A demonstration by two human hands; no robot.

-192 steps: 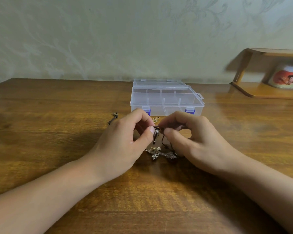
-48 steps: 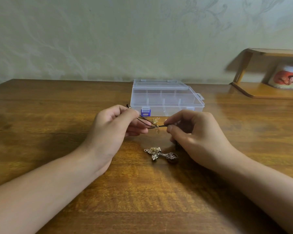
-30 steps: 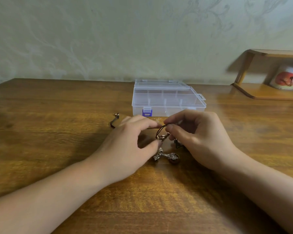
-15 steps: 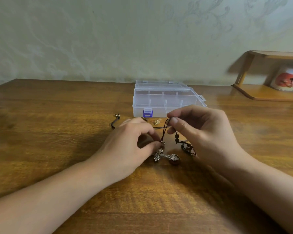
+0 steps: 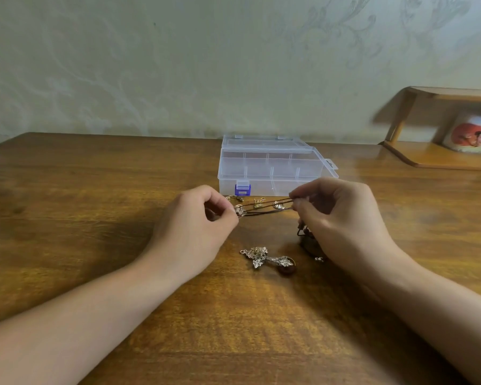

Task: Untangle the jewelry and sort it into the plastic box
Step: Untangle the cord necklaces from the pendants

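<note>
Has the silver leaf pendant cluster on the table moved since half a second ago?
No. The silver leaf pendant cluster lies in the same spot on the table, in front of the plastic box.

Single head-worn wide-angle view, facing forward and down across the wooden table [image 5: 95, 218] toward the wall [image 5: 178, 65], close above both forearms, the plastic box [image 5: 272, 168] mid-frame.

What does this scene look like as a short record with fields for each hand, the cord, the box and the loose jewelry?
left hand: pinches cord's left end
right hand: pinches cord's right end
cord: dark, stretched between hands above table
box: clear, lid open, compartments look empty
loose jewelry: silver tangle on table, near the person
</note>
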